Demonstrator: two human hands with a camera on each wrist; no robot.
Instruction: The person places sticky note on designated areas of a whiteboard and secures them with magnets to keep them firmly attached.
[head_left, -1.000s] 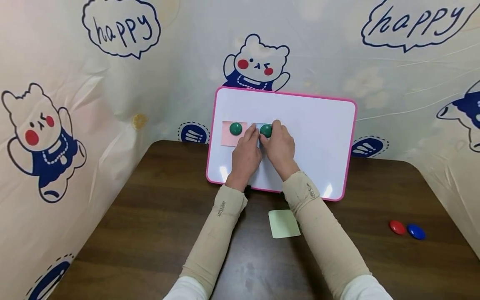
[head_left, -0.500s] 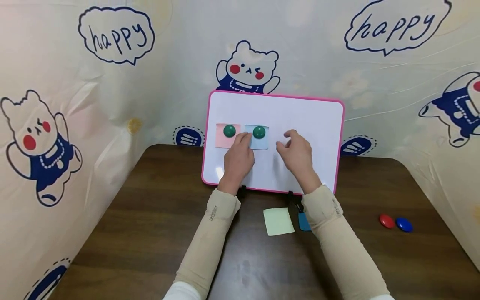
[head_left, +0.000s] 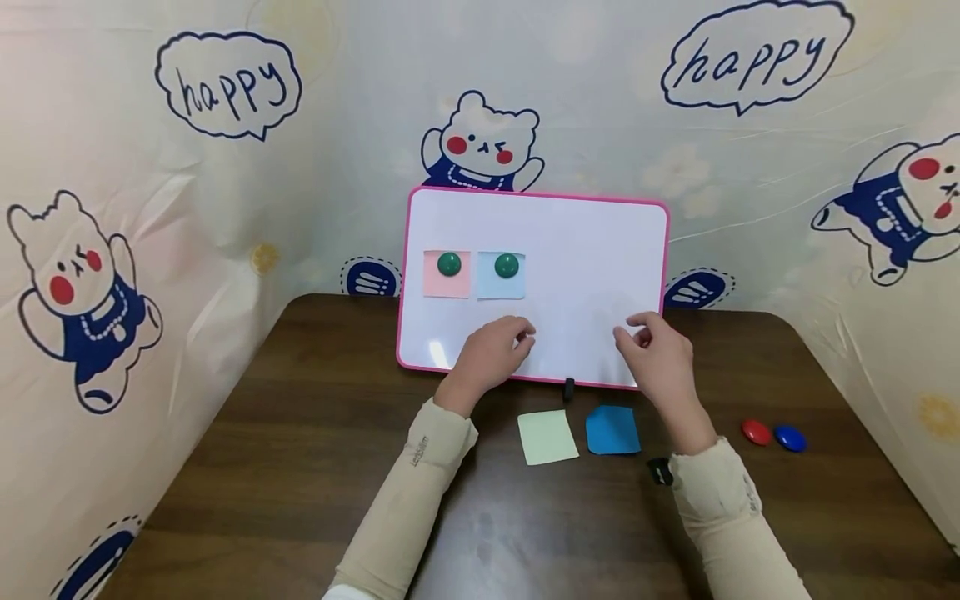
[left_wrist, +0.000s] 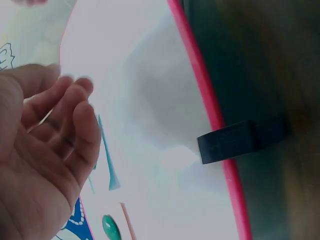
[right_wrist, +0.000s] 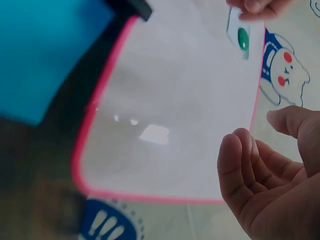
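A whiteboard with a pink frame leans upright at the back of the table. On its left part hang a pink sticky note and a light blue sticky note, each under a green round magnet, one magnet on the pink and another magnet on the blue. My left hand hovers in front of the board's lower edge, fingers loosely bent and holding nothing. Near the board's lower right corner is my right hand, its thumb and fingers apart with nothing between them.
On the wooden table lie a pale green note and a bright blue note. Farther right are a red magnet and a blue magnet. A black clip grips the board's bottom edge.
My right hand has let go of the green magnet on the light blue note and moved right and down. My left hand has left the notes and dropped lower. The bright blue note is now uncovered.
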